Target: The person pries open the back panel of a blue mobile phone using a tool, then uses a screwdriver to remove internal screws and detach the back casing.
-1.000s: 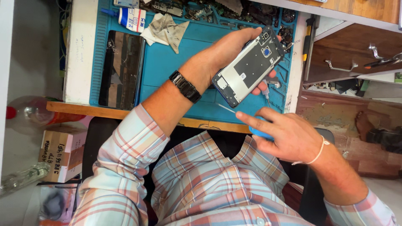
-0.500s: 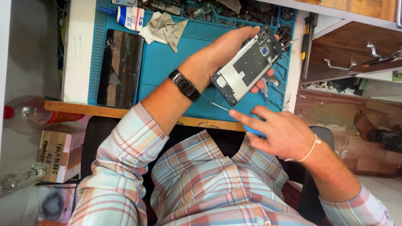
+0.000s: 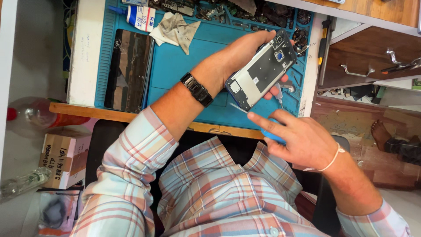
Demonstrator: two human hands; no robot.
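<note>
Now left hand (image 3: 239, 55) grips opened phone (image 3: 262, 70); right hand (image 3: 302, 142) holds blue tool (image 3: 272, 134).

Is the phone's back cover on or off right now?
Off: the phone in the left hand shows its bare inner frame and camera module.

Opened phone (image 3: 262, 70) tilted (back removed), blue-handled tool (image 3: 267, 131) beside

A white workbench (image 3: 85, 52) with a wooden front edge carries a blue rubber repair mat (image 3: 184, 66); on the mat lie a dark glass phone screen panel (image 3: 129, 70) and a crumpled grey cloth (image 3: 175, 30).
</note>
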